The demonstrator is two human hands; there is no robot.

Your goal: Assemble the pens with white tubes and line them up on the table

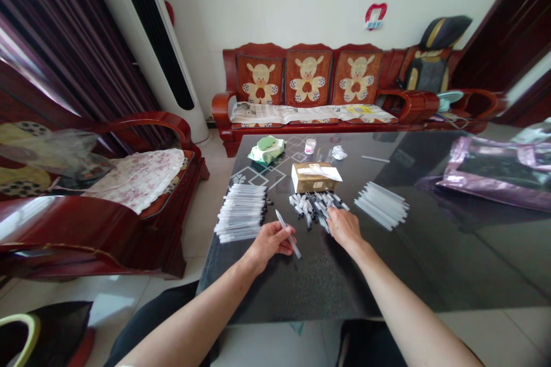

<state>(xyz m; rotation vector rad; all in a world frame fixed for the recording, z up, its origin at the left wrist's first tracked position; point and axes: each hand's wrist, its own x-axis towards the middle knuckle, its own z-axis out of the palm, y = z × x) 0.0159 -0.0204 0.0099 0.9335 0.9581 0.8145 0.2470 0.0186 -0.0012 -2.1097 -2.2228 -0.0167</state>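
Observation:
My left hand (274,240) is closed on a translucent pen (288,234), which slants with its pointed end up and to the left. My right hand (343,227) lies over a loose pile of black-and-white pen caps (316,205), its fingers bent together among them; what they pinch is hidden. Left of my left hand, a stack of pens with dark ends (241,212) is laid in rows. Beyond my right hand, to the right, a bundle of clear pen barrels (382,205) rests on the dark table (318,287).
Behind the caps stands a tissue box (314,183). Further back are a green wipes pack (267,150), a small white cup (310,145) and a crumpled tissue (339,152). One slim stick (375,159) lies back right. A purple-edged bag (495,172) covers the right side.

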